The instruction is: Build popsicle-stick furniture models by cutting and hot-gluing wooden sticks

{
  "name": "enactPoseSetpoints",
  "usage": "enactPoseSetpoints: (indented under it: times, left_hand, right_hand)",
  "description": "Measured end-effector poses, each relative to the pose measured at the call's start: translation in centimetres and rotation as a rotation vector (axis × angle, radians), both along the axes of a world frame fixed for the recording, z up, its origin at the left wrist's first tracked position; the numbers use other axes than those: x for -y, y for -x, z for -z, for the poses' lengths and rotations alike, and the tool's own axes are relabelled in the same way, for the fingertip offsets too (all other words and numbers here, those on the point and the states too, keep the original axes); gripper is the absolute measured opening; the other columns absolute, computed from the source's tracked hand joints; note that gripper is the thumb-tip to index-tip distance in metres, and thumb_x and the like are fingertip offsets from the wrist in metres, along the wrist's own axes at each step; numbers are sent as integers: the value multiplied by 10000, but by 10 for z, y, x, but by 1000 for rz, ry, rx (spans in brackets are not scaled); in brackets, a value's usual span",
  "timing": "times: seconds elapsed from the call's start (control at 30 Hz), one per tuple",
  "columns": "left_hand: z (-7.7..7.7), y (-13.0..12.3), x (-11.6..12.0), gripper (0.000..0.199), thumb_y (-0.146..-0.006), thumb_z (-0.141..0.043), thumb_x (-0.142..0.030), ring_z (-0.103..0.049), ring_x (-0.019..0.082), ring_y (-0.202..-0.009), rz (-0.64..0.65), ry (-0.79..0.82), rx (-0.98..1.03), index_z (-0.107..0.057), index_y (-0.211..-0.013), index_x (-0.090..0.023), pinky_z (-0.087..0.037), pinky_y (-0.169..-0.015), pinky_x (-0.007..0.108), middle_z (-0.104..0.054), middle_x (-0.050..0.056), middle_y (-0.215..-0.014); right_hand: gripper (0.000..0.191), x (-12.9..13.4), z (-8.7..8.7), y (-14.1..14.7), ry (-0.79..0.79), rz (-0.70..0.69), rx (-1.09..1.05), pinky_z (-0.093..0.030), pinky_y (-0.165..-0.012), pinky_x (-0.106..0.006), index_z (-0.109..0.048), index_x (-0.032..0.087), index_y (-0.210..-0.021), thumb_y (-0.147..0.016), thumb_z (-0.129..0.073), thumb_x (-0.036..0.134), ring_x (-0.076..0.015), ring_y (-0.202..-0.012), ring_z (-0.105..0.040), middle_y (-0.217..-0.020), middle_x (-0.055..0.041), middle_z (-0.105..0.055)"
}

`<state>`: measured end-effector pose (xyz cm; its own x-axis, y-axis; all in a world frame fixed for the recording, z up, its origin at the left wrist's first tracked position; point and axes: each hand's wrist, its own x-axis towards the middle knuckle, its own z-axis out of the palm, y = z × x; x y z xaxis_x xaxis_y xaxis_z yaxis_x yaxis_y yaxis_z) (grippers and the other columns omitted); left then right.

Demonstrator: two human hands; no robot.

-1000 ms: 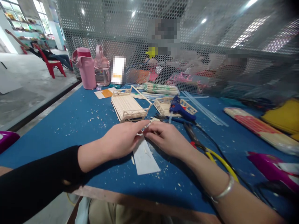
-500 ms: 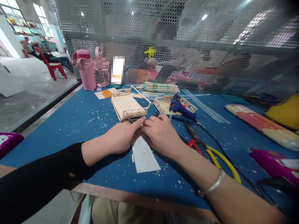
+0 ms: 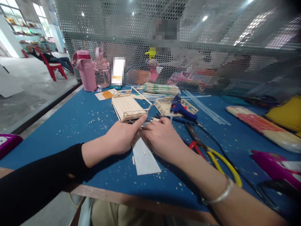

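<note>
Just beyond the fingertips lies the slatted wooden model [image 3: 129, 107]; left hand [image 3: 119, 136] and right hand [image 3: 162, 138] pinch something hidden.

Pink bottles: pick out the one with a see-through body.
The right bottle: its lower body is clear, while the left bottle has an opaque pink body.

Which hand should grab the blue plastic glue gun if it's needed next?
Right, probably. The blue plastic glue gun lies just beyond the right hand, its handle pointing right; the left hand would likely have to reach past the right one.
</note>
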<state>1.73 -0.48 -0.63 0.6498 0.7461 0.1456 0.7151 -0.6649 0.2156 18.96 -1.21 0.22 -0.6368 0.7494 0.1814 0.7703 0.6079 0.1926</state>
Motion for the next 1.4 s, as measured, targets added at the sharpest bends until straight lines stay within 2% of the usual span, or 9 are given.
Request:
enactPoseSetpoints:
  times: [0.23,0.37,0.5,0.67,0.77,0.9,1.1,1.23,1.4]
  left_hand:
    - [4,1,-1,816,-835,-474,-141,-704,247,-861,-2,-29,9,-19,-1512,-123,-519,-779,356,-735,128,-1027]
    - [4,2,-1,805,-832,-467,-137,-698,246,-913,0,-54,18,-33,-1510,-120,-510,-815,366,-733,131,-1042]
    - [4,1,0,812,-827,-471,-132,-693,248,-936,2,-45,8,-27,-1507,-114,-504,-828,368,-741,117,-1021]
    - [3,0,1,811,-824,-458,-127,-685,286,-971,-17,-45,-15,-14,-1502,-102,-500,-840,424,-734,120,-1054]
    - [4,0,1,832,-817,-474,-120,-683,277,-987,-23,-42,-22,0,-1501,-118,-502,-836,408,-733,108,-1070]
    - [6,1,0,825,-832,-466,-127,-678,263,-1014,-23,-65,-4,14,-1503,-129,-505,-847,391,-724,109,-1107]
    - [5,0,1,848,-797,-496,-99,-681,288,-1007,-29,-39,-7,-28,-1504,-117,-520,-843,425,-732,111,-1082]
    - [6,2,2,800,-790,-552,-113,-679,278,-1020,-13,-39,89,-159,-1488,-111,-524,-860,420,-728,120,-1100]
    - [6,1,3,312,-847,-594,-217,-707,220,-843,16,-79,445,-609,-1154,-160,-546,-750,344,-757,86,-951]
  right_hand:
    - [194,-5,-2,-6,167,44,-107,-210,-675,-318,-683,189,-754,-873,-534,156,-164,-783,-560,-803,-23,-694]
    - [192,-4,-3,-5,150,101,-129,-223,-696,-330,-684,149,-807,-887,-510,165,-198,-841,-562,-857,-77,-692]
    - [184,-4,-3,-5,203,63,-145,-240,-701,-324,-688,175,-767,-872,-536,170,-184,-830,-563,-835,-54,-691]
    - [181,-4,1,-4,218,164,-235,-291,-693,-304,-690,155,-807,-879,-524,162,-185,-826,-576,-853,-75,-682]
    - [147,-3,2,-3,263,172,-252,-302,-690,-290,-684,184,-762,-855,-571,174,-177,-826,-584,-821,-40,-683]
    - [175,-2,3,0,239,221,-312,-307,-692,-304,-680,157,-780,-864,-528,143,-203,-844,-579,-841,-82,-669]
    - [170,-2,6,0,301,198,-463,-335,-713,-303,-647,175,-680,-813,-556,123,-184,-780,-547,-748,-51,-630]
    - [163,-6,6,-3,333,255,-694,-363,-716,-308,-626,164,-751,-843,-495,196,-175,-781,-531,-798,-57,-614]
    - [375,-1,0,-5,643,224,-995,-306,-480,-251,-563,181,-820,-845,-420,527,-93,-494,-363,-607,37,-469]
